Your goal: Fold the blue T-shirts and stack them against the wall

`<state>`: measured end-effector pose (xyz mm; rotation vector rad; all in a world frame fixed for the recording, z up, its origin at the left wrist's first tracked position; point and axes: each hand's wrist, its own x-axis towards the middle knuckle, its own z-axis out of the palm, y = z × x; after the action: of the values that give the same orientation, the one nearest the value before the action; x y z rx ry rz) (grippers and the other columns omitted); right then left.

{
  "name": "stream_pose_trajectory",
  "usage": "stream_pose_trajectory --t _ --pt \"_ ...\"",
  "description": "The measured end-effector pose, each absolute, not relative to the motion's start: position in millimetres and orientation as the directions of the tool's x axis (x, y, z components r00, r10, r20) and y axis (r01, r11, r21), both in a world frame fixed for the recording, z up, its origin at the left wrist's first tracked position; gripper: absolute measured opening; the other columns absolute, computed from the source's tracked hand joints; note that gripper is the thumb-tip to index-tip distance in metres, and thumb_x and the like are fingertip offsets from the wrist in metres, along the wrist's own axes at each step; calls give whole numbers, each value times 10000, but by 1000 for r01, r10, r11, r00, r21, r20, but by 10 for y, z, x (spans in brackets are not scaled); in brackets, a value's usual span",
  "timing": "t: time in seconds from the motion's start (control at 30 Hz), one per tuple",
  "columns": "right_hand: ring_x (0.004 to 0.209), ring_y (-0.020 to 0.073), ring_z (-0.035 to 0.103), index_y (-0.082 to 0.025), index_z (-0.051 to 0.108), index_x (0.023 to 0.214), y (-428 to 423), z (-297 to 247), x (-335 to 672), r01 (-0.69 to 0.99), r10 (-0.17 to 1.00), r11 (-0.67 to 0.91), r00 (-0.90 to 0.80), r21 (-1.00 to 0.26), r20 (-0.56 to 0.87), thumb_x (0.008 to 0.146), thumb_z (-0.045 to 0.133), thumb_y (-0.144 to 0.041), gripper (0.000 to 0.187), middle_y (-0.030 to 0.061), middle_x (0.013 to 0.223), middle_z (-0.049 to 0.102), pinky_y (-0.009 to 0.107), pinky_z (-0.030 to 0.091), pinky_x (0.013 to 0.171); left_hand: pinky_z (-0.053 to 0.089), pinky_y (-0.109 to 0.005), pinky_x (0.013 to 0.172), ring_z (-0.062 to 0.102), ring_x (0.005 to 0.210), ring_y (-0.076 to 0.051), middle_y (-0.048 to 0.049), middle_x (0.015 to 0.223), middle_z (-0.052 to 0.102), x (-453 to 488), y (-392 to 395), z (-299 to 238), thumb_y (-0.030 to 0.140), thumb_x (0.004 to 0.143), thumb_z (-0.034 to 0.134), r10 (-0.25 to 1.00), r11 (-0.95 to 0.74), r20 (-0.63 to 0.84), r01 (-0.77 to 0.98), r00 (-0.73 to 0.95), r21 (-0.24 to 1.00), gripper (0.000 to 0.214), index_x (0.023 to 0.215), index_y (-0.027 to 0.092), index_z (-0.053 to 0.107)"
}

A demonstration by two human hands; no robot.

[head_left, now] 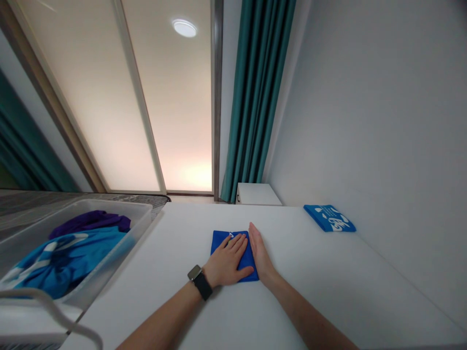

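The left hand lies palm down, fingers slightly parted and thumb stretched out to the right, pinching nothing. Directly beneath it is a folded blue cloth, flat on a white table; the hand covers much of it, hiding most of a small white print near its far edge. The right hand stands on its side along the cloth's right edge, fingers straight and pressed together like a blade; its thumb cannot be made out. A smartwatch with a dark strap circles the left wrist.

Farther right, well apart from the hands, a folded blue bundle with white lettering lies near a pale wall. To the left, beside the table, a translucent bin holds a purple garment and, nearer, a rumpled blue-and-white garment. A curved grey tube, blurred, passes in front of the bin's near corner.

Beyond the table's far edge are a small white cabinet, a teal curtain and frosted door panels, glowing warmly and reflecting a round light. Another teal curtain hangs at far left.
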<state>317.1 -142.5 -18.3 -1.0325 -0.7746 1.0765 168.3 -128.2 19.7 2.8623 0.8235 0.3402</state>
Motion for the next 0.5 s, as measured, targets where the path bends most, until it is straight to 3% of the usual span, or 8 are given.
stream_pose_trajectory --t 0.5 --pt "1448 193 237 -303 434 1443 -1521 -102 3118 -369 947 134 320 -920 9 865 423 -700 701 -49 1537 334 414 176 1210 165 -465 1189 238 1456 -288 -152 1572 265 1674 -1278 177 802 837 321 535 -841 187 498 824 212 962 1522 129 260"
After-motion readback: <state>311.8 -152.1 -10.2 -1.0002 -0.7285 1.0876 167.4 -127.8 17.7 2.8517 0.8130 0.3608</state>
